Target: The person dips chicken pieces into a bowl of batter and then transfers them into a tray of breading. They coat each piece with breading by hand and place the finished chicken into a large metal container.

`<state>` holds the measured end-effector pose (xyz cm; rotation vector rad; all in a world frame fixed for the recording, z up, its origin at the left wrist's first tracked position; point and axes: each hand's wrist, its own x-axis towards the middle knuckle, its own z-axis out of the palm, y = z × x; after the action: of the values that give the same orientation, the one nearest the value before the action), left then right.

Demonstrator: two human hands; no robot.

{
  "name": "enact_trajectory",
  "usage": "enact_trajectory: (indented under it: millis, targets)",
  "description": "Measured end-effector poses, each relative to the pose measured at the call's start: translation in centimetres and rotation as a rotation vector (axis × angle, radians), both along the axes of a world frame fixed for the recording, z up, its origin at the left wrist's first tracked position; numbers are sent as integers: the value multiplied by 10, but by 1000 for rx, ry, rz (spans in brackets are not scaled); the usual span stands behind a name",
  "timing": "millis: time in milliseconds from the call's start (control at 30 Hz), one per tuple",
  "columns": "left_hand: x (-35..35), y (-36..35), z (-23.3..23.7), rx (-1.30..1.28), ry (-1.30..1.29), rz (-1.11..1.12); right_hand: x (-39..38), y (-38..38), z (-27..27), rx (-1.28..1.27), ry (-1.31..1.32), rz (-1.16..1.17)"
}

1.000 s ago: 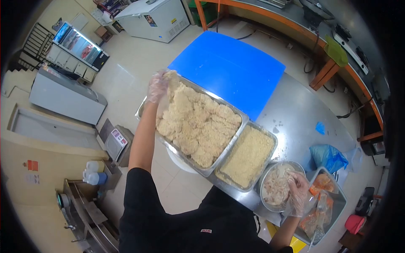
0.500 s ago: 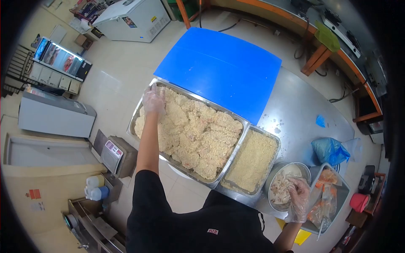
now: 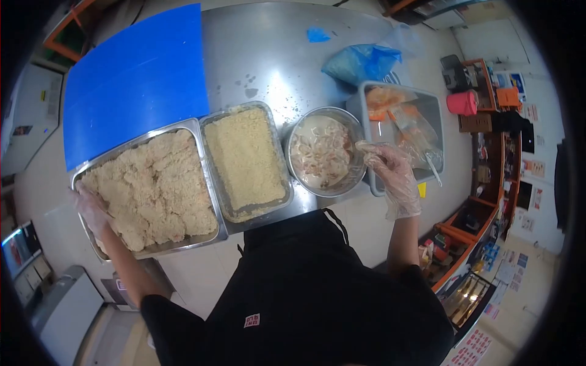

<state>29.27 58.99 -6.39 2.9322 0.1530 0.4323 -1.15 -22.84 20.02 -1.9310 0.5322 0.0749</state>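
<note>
My gloved left hand (image 3: pixel 91 210) is at the left rim of a large metal tray (image 3: pixel 210 213), its fingers bent over the edge. Crumb-coated pieces (image 3: pixel 152 189), possibly meat, fill that tray. My gloved right hand (image 3: pixel 390 171) is just above the right rim of a round metal bowl (image 3: pixel 356 177). Its fingers are curled together with pale, wet coating on the tips; whether something is between them cannot be made out. Pieces in milky liquid (image 3: pixel 320 152) lie in the bowl. Between tray and bowl stands a smaller metal tray (image 3: pixel 285 195) of pale crumbs (image 3: pixel 247 161).
A grey plastic tub (image 3: pixel 439 116) with plastic bags and orange-tinted contents stands right of the bowl. Behind it are a blue plastic bag (image 3: pixel 360 61) and a blue scrap (image 3: pixel 317 35). A blue board (image 3: pixel 134 85) lies behind the large tray on the steel table (image 3: pixel 262 43).
My view has swung to the right. My right hand has come from over the bowl's contents to its right rim. My left hand is still at the large tray's left side.
</note>
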Motion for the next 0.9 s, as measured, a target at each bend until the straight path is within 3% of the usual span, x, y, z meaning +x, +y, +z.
enact_trajectory:
  millis: [100, 167, 200, 300, 333, 367, 400, 600, 700, 800, 900]
  targets:
    - [-85, -187, 58, 460, -210, -3, -14, -11, -31, 12, 12, -31]
    - [-139, -332, 103, 673, -180, -119, -5, -6, -58, -384, 22, 176]
    - [-160, -398, 118, 643, -114, -241, 0, -4, -71, -583, 21, 280]
    - [-173, -521, 142, -778, 239, -683, 20, 2, -110, -810, -48, 448]
    - [-176, -546, 122, -755, 358, -722, 23, 2, -119, -844, -70, 484]
    - [-181, -566, 74, -639, 303, -758, 27, 2, -127, -880, -93, 521]
    - [-186, -577, 39, -522, 248, -791, 30, 3, -132, -915, -116, 557]
    - [-206, -543, 27, -32, 414, -824, 39, 0, -148, -946, 147, 571]
    - [-227, -513, 38, 80, 511, -770, 45, 2, -125, -905, 103, 531]
    - [-251, -499, 46, 6, 622, -678, 44, 1, -112, -721, 120, 475]
    - [-266, -490, 48, -46, 619, -653, 47, -4, -103, -353, 297, 458]
